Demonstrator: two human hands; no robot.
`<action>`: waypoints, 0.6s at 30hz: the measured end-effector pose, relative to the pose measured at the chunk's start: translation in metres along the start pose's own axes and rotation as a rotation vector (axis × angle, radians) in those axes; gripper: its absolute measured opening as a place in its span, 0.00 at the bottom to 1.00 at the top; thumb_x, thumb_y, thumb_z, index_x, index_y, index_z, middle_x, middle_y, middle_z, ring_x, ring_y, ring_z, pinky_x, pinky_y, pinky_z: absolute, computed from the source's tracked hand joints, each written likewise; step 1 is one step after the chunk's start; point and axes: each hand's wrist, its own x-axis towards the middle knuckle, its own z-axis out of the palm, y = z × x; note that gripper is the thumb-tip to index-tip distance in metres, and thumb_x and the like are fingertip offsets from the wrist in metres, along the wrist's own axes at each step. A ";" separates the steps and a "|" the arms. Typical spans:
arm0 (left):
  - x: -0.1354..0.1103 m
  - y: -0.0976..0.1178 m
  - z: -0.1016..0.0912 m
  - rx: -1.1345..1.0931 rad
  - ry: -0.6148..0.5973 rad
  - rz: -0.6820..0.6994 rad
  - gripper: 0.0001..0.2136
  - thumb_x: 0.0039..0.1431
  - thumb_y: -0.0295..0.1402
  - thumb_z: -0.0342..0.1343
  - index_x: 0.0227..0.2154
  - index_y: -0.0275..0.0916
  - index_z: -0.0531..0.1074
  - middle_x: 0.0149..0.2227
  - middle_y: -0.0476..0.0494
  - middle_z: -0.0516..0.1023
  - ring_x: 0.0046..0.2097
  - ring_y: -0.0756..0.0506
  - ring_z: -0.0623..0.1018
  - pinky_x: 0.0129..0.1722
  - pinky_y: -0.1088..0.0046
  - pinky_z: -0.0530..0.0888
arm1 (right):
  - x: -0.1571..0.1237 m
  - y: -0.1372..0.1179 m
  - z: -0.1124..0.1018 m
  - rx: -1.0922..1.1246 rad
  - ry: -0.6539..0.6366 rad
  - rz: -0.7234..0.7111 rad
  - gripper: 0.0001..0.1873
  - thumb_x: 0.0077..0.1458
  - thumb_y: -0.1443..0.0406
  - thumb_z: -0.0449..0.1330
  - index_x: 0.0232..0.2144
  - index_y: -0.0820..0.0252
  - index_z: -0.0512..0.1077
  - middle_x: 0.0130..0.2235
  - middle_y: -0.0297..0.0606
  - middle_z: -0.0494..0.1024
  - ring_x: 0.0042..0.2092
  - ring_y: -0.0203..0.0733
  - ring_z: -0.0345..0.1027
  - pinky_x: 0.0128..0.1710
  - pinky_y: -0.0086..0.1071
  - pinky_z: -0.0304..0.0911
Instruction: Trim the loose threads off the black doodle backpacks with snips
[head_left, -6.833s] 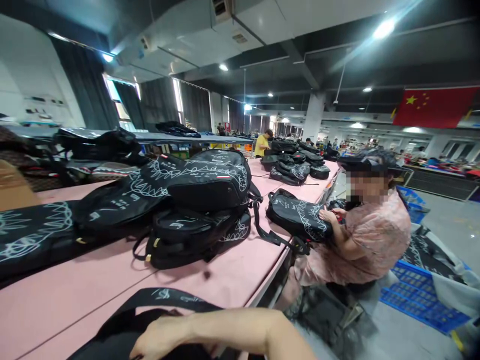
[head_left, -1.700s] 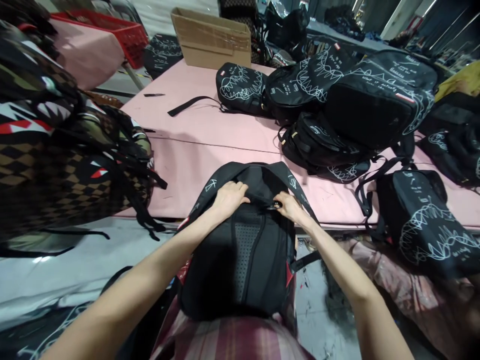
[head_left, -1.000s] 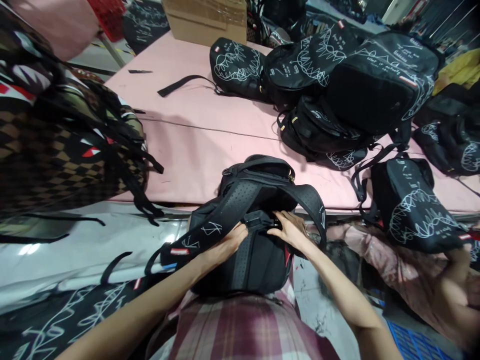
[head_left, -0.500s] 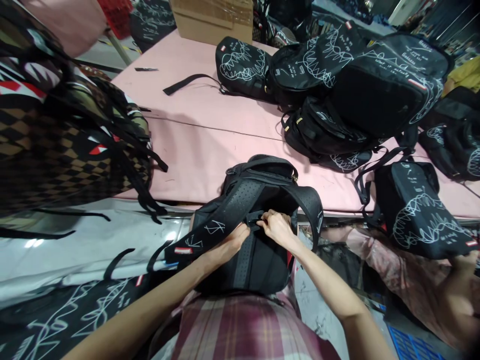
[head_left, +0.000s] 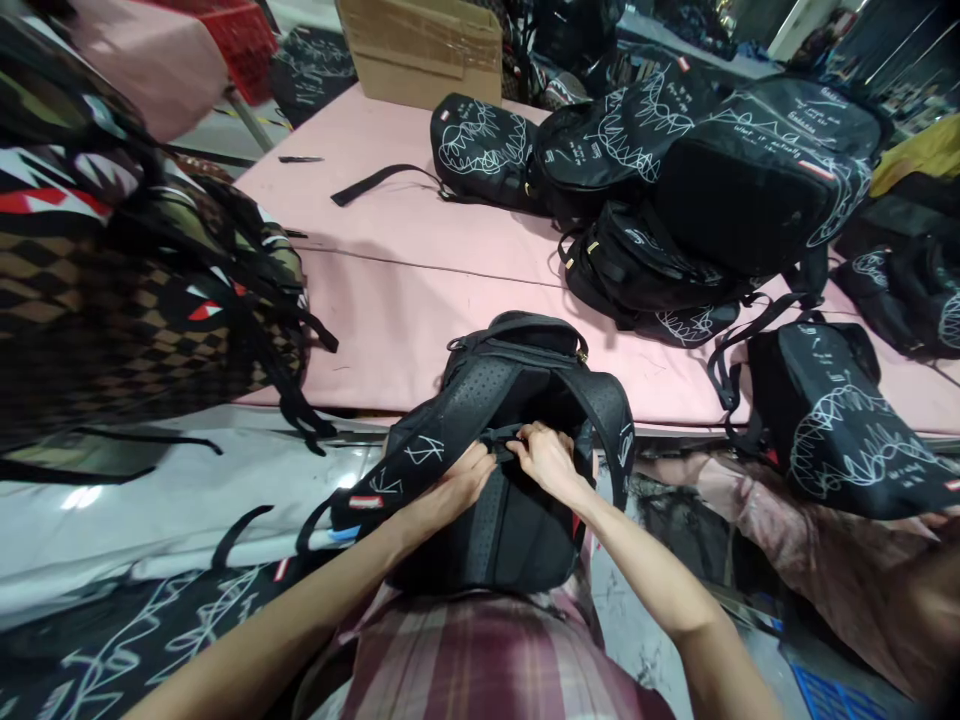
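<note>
A black backpack (head_left: pixel 517 390) rests on my lap, its top leaning on the edge of the pink table (head_left: pixel 390 300), back panel facing me. My left hand (head_left: pixel 450 485) lies on the left shoulder strap with fingers curled over it. My right hand (head_left: pixel 546 458) pinches the small strap or handle at the top of the back panel, fingers closed on it. Both hands meet at the middle of the backpack.
A heap of black backpacks with white scribble print (head_left: pixel 675 190) lies on the table behind. A checkered brown backpack (head_left: pixel 127 300) is at the left, a cardboard box (head_left: pixel 420 45) at the back. Another person in pink (head_left: pixel 825 560) holds a backpack (head_left: pixel 832 420) at the right.
Earlier I looked across the room; now I look down. The backpack was tilted up against the table edge and its straps swung forward. My hands shifted slightly along the top strap.
</note>
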 end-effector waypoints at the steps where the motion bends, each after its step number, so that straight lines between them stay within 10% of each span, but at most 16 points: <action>1: 0.003 -0.001 0.000 -0.009 0.014 -0.001 0.10 0.62 0.31 0.44 0.33 0.38 0.71 0.28 0.45 0.68 0.34 0.47 0.70 0.41 0.68 0.66 | 0.000 0.001 0.000 0.027 0.013 0.037 0.13 0.60 0.58 0.51 0.37 0.56 0.73 0.39 0.37 0.77 0.40 0.42 0.71 0.38 0.29 0.58; 10: 0.071 -0.009 -0.022 0.082 -0.496 -0.107 0.11 0.60 0.25 0.44 0.36 0.34 0.73 0.31 0.38 0.76 0.35 0.42 0.76 0.36 0.67 0.70 | -0.003 0.013 -0.023 0.024 0.020 0.093 0.15 0.61 0.57 0.51 0.36 0.58 0.74 0.38 0.39 0.77 0.41 0.42 0.70 0.36 0.29 0.56; 18: 0.071 -0.007 -0.022 0.083 -0.474 -0.135 0.12 0.60 0.24 0.41 0.33 0.34 0.70 0.31 0.40 0.76 0.34 0.43 0.76 0.33 0.70 0.69 | 0.000 0.007 -0.024 0.029 0.005 0.046 0.13 0.59 0.58 0.54 0.32 0.59 0.74 0.36 0.38 0.77 0.37 0.40 0.70 0.32 0.28 0.54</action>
